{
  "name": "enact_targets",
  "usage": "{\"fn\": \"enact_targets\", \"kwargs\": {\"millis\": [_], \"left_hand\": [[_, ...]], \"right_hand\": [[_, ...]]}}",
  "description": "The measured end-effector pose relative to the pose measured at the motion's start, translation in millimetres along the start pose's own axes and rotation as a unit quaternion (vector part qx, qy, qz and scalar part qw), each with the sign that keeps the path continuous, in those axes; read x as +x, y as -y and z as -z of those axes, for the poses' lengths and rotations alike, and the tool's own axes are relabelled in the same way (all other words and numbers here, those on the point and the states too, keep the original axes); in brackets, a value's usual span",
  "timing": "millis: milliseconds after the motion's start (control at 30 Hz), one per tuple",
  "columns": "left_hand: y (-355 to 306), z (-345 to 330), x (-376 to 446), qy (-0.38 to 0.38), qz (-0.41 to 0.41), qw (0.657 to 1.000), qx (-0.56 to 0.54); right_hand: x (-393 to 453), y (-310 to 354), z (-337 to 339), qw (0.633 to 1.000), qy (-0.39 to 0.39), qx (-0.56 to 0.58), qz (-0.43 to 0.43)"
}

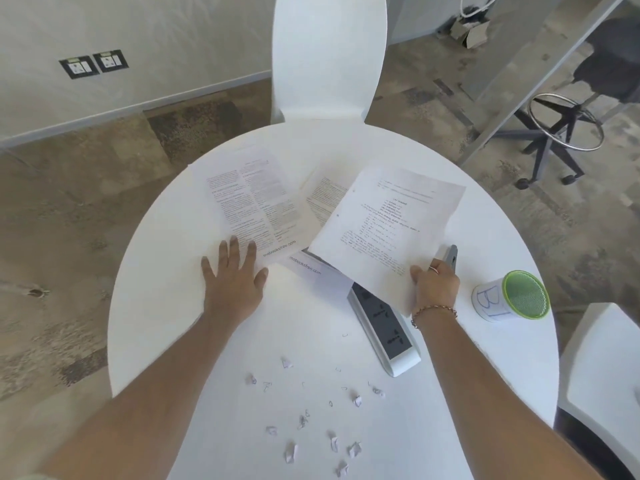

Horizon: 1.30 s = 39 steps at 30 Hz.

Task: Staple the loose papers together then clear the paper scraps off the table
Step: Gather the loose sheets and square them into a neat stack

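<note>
Printed sheets lie spread on the round white table (166, 306). My left hand (233, 277) rests flat, fingers apart, on the lower edge of the left sheet (249, 199). My right hand (434, 285) pinches the near corner of the right sheet (388, 220) and lifts it off the table. A third sheet (320, 270) lies partly under both. Just behind my right hand, a grey stapler (450, 254) pokes out from under the lifted sheet. Several small crumpled paper scraps (332, 441) and loose staples (330, 403) are scattered near the table's front.
A grey-and-white power strip (388, 327) lies diagonally under the sheets. A green-rimmed cup (512, 296) marked with blue letters lies on its side at the right. A white chair (329, 57) stands behind the table, another white chair (609, 375) at the right.
</note>
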State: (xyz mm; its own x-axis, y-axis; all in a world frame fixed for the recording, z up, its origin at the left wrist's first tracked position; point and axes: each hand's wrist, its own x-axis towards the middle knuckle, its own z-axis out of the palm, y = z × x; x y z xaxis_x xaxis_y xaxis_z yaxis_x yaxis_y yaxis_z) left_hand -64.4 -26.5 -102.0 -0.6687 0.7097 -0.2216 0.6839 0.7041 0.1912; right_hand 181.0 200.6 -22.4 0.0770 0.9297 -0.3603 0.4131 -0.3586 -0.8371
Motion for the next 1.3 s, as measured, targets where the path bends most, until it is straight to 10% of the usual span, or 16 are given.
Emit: {"fn": "enact_targets", "kwargs": {"millis": [367, 633, 933, 1300], "left_hand": [[15.4, -1.2, -13.9, 0.047, -0.208, 0.976, -0.053], [-11.9, 14.7, 9.9, -0.012, 0.006, 0.972, -0.233], [-36.7, 22.2, 14.4, 0.089, -0.027, 0.987, -0.132], [-31.6, 23.7, 17.2, 0.129, -0.068, 0.985, -0.095]], "right_hand": [[-25.7, 9.5, -33.8, 0.99, 0.095, -0.074, 0.079], [-26.7, 16.8, -60.1, 0.974, 0.123, -0.152, 0.113], [-10.2, 25.6, -86.3, 0.928, 0.062, -0.358, 0.089], [-1.6, 38.9, -90.9, 0.989, 0.124, -0.08, -0.014]]}}
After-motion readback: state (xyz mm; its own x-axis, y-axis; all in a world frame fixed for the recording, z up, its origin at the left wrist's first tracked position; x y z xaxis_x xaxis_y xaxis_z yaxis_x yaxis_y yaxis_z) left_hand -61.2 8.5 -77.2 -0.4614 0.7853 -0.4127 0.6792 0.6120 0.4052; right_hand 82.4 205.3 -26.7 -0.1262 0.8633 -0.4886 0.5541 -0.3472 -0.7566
